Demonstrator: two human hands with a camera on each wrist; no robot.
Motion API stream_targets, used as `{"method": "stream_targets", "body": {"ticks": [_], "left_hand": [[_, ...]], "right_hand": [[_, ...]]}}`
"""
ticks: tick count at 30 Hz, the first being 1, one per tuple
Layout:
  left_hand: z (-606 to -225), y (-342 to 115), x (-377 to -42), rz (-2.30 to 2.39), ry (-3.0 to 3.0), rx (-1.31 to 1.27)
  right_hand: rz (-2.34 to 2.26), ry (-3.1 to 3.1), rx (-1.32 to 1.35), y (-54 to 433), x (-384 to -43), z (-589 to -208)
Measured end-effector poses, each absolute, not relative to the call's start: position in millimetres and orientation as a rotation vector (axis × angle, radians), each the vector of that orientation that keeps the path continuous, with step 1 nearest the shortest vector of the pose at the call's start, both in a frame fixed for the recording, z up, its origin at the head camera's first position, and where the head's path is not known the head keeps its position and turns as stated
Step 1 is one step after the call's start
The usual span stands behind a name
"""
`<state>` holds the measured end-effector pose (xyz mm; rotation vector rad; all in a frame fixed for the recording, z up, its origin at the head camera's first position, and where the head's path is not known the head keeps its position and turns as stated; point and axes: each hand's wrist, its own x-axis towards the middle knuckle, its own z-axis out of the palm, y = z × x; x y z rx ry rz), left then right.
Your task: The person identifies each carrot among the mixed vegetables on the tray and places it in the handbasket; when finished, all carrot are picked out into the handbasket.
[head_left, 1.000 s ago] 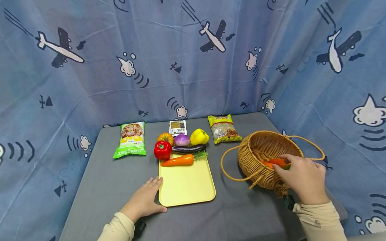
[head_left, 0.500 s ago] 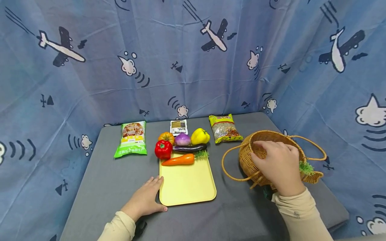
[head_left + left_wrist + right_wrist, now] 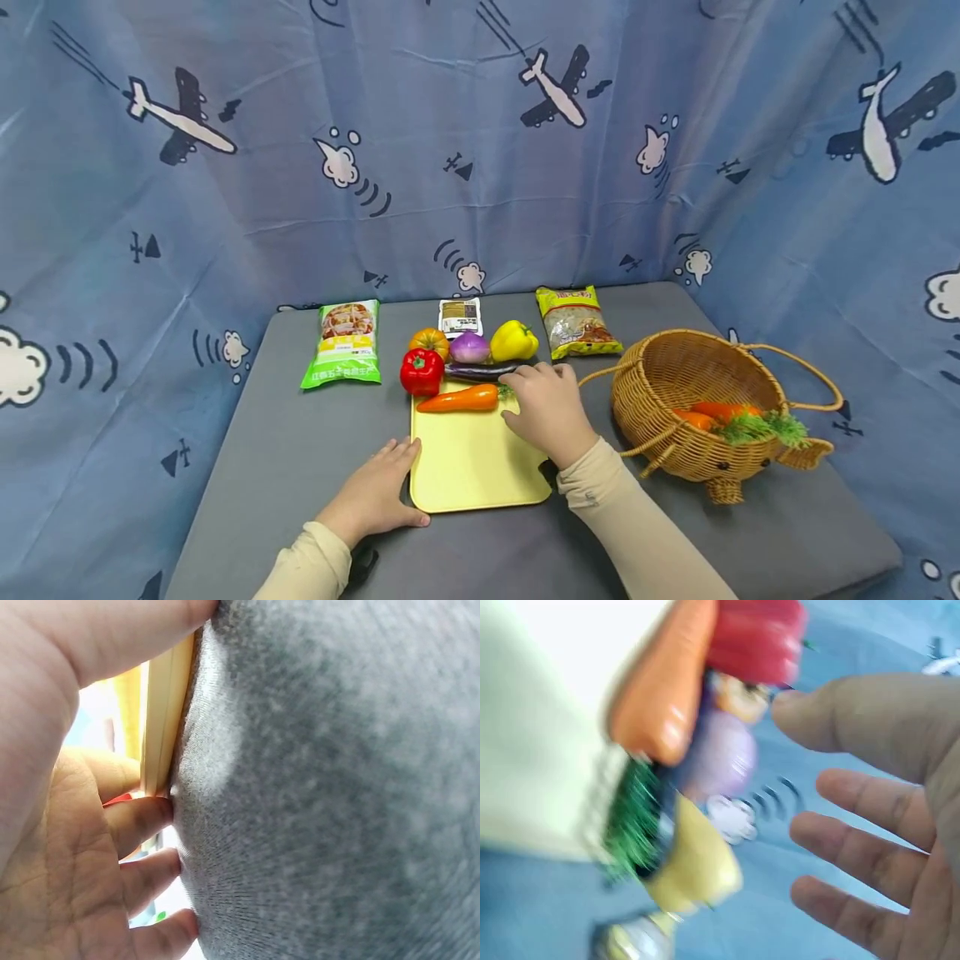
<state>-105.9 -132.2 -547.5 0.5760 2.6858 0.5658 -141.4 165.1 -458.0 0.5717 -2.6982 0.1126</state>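
My left hand (image 3: 375, 492) rests against the left edge of a pale yellow tray (image 3: 480, 475), its thumb by the front corner. In the left wrist view those fingers (image 3: 139, 821) touch the tray's side and the grey cloth. Above the tray's right side is my right hand (image 3: 551, 412), beside the leafy end of an orange carrot (image 3: 459, 399). The right wrist view shows its fingers (image 3: 847, 832) apart, holding nothing. Behind the carrot lie a dark eggplant (image 3: 480, 372), a red bell pepper (image 3: 422, 372), a purple onion (image 3: 469, 347), a yellow bell pepper (image 3: 513, 341) and an orange tomato-like vegetable (image 3: 430, 341).
A wicker basket (image 3: 675, 446) with long handles stands at the right, with carrots (image 3: 723, 411) inside. Along the back lie a green food bag (image 3: 342, 343), a small white packet (image 3: 460, 317) and a yellow bag (image 3: 579, 325). A patterned curtain (image 3: 420, 167) hangs behind.
My right hand has come away from the carrots in the basket and moved left over the tray. The left hand has stayed at the tray's edge. The view has shifted slightly.
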Motion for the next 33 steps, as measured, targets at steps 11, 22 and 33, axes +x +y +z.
{"method": "stream_targets", "body": {"ticks": [11, 22, 33], "left_hand": [[-546, -121, -105, 0.586, 2.678, 0.628], [-545, -121, -105, 0.607, 2.679, 0.645], [-545, -133, -102, 0.605, 2.709, 0.597]], "right_hand": [[0.113, -2.948, 0.485, 153, -177, -507], [0.095, -2.965, 0.415, 163, -175, -521], [0.331, -2.925, 0.515, 163, -166, -491]]}}
